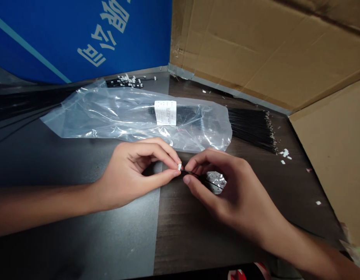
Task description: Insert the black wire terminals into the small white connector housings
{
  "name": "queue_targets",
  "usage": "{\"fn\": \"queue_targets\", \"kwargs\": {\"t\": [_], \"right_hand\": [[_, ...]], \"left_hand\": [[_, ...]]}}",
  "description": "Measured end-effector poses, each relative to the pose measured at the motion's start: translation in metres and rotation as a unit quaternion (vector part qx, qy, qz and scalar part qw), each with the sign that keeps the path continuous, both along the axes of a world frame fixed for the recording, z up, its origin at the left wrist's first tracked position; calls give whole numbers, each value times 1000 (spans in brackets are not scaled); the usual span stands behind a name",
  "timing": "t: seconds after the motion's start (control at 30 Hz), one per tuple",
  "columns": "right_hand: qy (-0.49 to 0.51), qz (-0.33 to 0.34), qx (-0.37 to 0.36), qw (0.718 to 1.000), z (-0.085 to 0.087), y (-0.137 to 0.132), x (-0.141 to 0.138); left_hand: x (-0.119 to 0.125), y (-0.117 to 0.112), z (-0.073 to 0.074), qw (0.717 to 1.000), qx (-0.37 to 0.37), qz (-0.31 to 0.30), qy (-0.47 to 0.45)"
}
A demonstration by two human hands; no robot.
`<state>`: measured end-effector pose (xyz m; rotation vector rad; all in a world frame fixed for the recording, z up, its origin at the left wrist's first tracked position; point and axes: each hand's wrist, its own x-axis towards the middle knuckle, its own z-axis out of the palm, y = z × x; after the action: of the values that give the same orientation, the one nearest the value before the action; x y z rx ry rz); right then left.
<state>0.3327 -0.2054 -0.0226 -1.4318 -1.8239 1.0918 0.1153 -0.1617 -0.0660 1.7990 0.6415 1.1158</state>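
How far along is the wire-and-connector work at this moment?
Done, it seems: black wires with white ends lie by the blue board. In hand: the left hand pinches a white connector; the right hand holds a thin black wire to it. Left: the wire bundle and loose connectors.

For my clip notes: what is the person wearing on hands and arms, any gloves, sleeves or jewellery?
Left hand and right hand are bare: no gloves or rings. Left forearm and right forearm are uncovered to the frame edge; no sleeve, watch or band shows.
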Motion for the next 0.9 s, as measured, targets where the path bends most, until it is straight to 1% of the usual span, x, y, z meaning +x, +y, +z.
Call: {"fn": "queue_targets", "kwargs": {"t": [0.07, 0.13, 0.33, 0.47, 0.53, 0.63, 0.7, 0.9], "right_hand": [[-21, -7, 32, 999, -1, -1, 1], [-31, -8, 42, 999, -1, -1, 2], [-37, 4, 19, 999, 1, -1, 4], [-33, -6, 14, 999, 0, -1, 3], [-36, -20, 31, 999, -2, -2, 3], [-49, -51, 86, 994, -6, -3, 3], [-54, -62, 105, 991, -6, -4, 2], [-58, -62, 83, 993, 1, -4, 1]], "left_hand": [[0, 0, 0, 1000, -3, 2, -6], [0, -1, 0, 1000, -2, 3, -5], [0, -1, -1, 1000, -15, -3, -13], [0, -1, -2, 999, -26, -8, -25], [1, -1, -2, 999, -38, -1, -31], [1, 0, -3, 997, -64, 10, -40], [0, 0, -4, 996, -73, 15, -42], [1, -1, -4, 994, -90, 14, -53]]}}
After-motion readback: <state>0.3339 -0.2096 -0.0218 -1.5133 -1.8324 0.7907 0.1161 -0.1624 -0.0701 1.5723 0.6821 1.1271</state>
